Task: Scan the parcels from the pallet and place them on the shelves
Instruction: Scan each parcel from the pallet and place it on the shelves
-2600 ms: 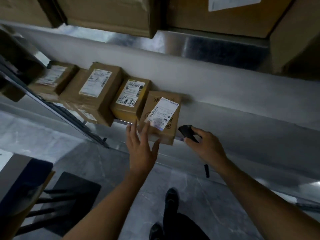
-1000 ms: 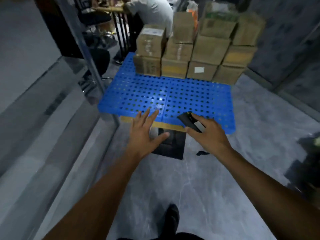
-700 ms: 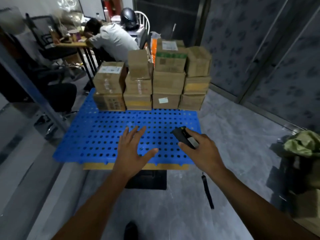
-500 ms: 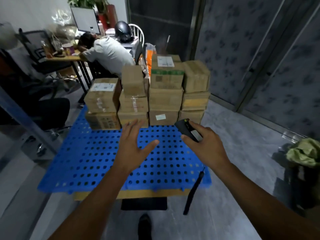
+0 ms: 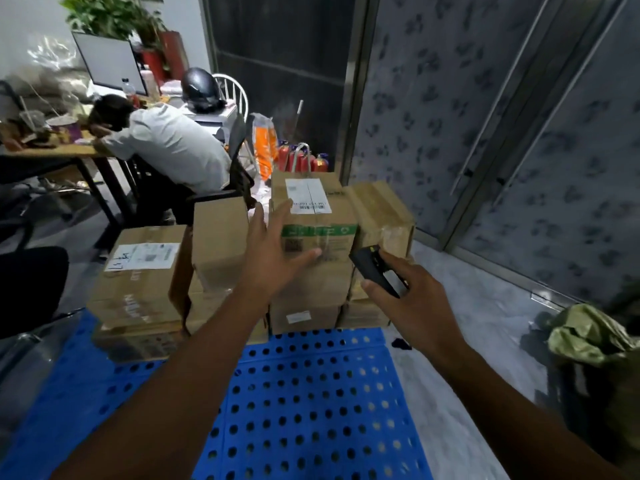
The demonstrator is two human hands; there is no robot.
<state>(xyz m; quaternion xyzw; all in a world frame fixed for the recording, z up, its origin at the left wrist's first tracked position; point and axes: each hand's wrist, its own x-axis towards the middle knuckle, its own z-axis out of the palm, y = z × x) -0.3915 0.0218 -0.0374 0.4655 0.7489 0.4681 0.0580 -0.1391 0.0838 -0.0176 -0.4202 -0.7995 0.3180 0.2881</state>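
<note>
Several cardboard parcels are stacked at the far end of a blue perforated pallet (image 5: 311, 393). The top middle parcel (image 5: 329, 233) carries a white label and a green band. My left hand (image 5: 270, 258) is spread open, its fingers reaching to that parcel's left front face, with the thumb across the front. My right hand (image 5: 405, 292) holds a black handheld scanner (image 5: 375, 270) just right of the parcel, in front of a plain brown parcel (image 5: 384, 216). A parcel with a large white label (image 5: 138, 271) stands at the left of the stack.
A person in a white shirt (image 5: 166, 147) leans on a desk (image 5: 45, 150) behind the stack, on an office chair. Fire extinguishers (image 5: 304, 159) stand by the dark door. A patterned glass wall runs along the right. A green bag (image 5: 595, 337) lies at the right.
I have turned from the shelf to the pallet and walked up to the stack. My left hand has reached the top labelled parcel; my right hand has kept the scanner throughout.
</note>
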